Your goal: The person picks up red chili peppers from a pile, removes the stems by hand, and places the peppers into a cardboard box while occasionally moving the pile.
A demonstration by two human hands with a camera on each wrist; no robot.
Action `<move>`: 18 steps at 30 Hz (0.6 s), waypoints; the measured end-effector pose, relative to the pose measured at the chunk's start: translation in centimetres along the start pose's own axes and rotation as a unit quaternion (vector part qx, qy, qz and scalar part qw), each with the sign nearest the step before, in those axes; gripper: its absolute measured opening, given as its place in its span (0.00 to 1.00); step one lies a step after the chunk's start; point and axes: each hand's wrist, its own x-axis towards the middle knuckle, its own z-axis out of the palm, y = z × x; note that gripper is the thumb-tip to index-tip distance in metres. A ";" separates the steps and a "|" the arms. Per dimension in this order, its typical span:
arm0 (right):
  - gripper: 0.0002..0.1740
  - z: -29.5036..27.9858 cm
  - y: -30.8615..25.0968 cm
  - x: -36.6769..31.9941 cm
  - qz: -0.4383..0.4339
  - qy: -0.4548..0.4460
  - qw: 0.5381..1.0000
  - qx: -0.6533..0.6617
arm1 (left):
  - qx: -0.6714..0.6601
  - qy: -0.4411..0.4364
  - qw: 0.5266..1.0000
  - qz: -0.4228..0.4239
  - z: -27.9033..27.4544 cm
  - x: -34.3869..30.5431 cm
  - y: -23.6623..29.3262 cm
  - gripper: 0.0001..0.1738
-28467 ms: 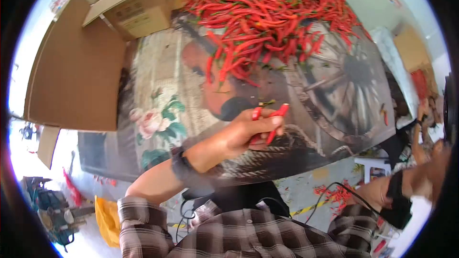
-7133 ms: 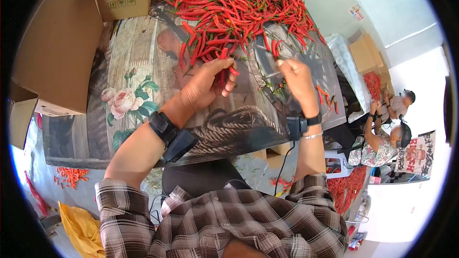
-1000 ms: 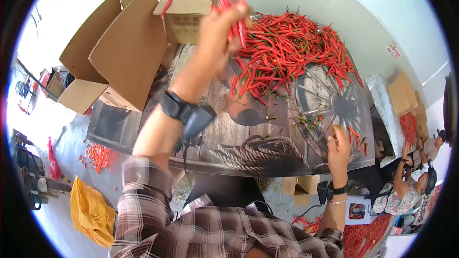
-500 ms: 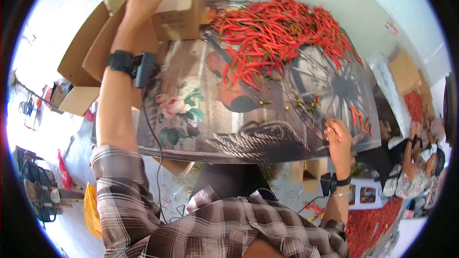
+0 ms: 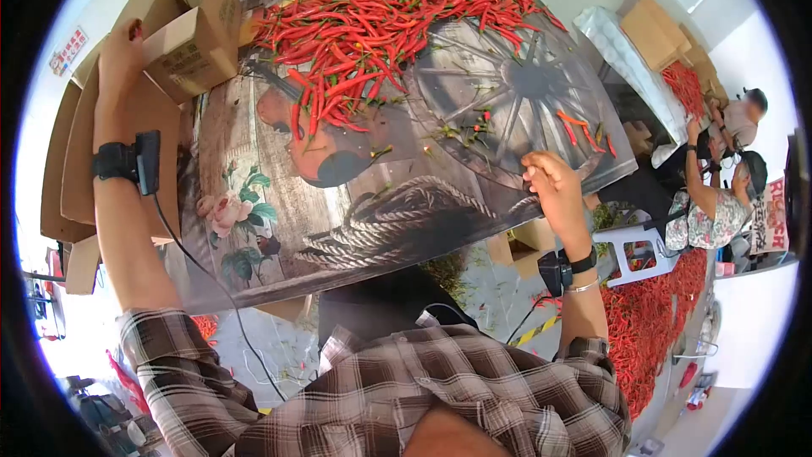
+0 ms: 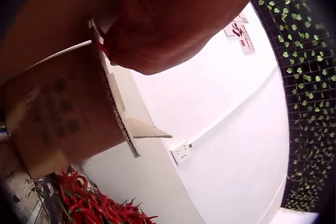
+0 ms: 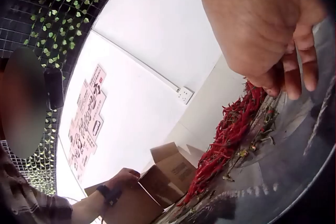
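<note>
Head view: At ten o'clock, the left hand [image 5: 121, 59] pinches a red chili [image 5: 135, 30] beside the carton [image 5: 188, 66]; releasing low should limit spills (right hand [image 5: 554, 188], three o'clock, loosely curled, empty). Piled chilies [image 5: 364, 24] lie at twelve.

Illegible print on wall sign [image 7: 86, 121], box [image 5: 188, 57]

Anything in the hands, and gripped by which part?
Left hand: apparently red chili at the fingertips; which part is gripped can't be told. Right hand: nothing visible.
</note>
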 end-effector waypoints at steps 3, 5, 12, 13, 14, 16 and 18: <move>0.13 0.2 1.3 1.5 -0.020 -0.003 1.000 -0.008 | 0.023 0.019 0.999 -0.013 1.4 3.7 -1.5 0.19; 0.21 0.5 1.0 2.8 -0.050 -0.012 0.998 -0.020 | 0.041 0.079 0.996 0.024 1.2 3.6 -0.4 0.24; 0.28 4.2 1.0 6.8 -0.097 -0.014 0.992 -0.085 | -0.320 0.025 0.945 0.061 -1.0 -5.0 14.3 0.22; 0.28 4.8 0.9 7.1 -0.132 -0.033 0.984 -0.115 | -0.358 0.006 0.931 0.073 -1.2 -7.0 16.6 0.21; 0.29 5.4 1.0 7.4 -0.165 -0.051 0.974 -0.145 | -0.397 -0.014 0.914 0.085 -1.5 -8.9 18.9 0.19; 0.30 6.6 1.9 7.9 -0.178 -0.059 0.972 -0.142 | -0.423 -0.044 0.900 0.095 -1.7 -12.0 22.4 0.19; 0.31 7.5 0.4 7.5 -0.174 -0.106 0.976 -0.074 | -0.451 -0.083 0.882 0.106 -1.7 -15.0 25.3 0.18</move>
